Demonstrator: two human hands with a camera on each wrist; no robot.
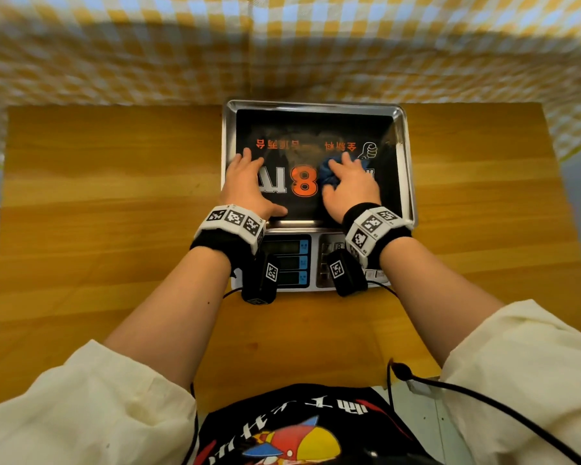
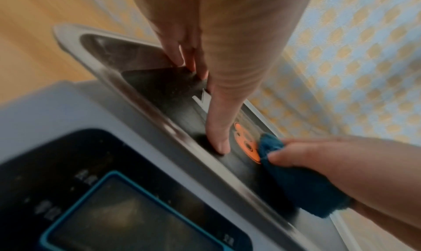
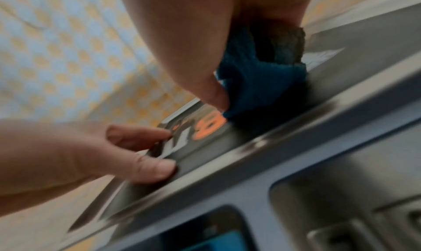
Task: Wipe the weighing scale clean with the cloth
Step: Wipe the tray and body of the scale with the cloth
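So the weighing scale sits on a wooden table with a smooth honey-coloured grain, pushed up to the table's far edge by the yellow-and-white checked cloth backdrop. Its top is a shiny stainless pan, rectangular with rounded corners and a raised lip, and lying flat in the pan is a black glossy sheet with a big orange 8 and some orange lettering.

The cloth is a fuzzy teal-blue wad, bunched up on the sheet right of the 8. The right hand is on top of it with fingers curled round the bundle; the right wrist view shows the thumb pinching the folds against the sheet. The left hand is on the pan's left side, fingers straight and fairly close together, pressed flat, thumb stretched along the near lip.

The left wrist view picks up what the head view mostly hides behind the wrists: the scale's grey plastic front panel with a blue-framed display, a bit dusty looking. The right wrist view is blurry but catches a metal keypad area beside it.
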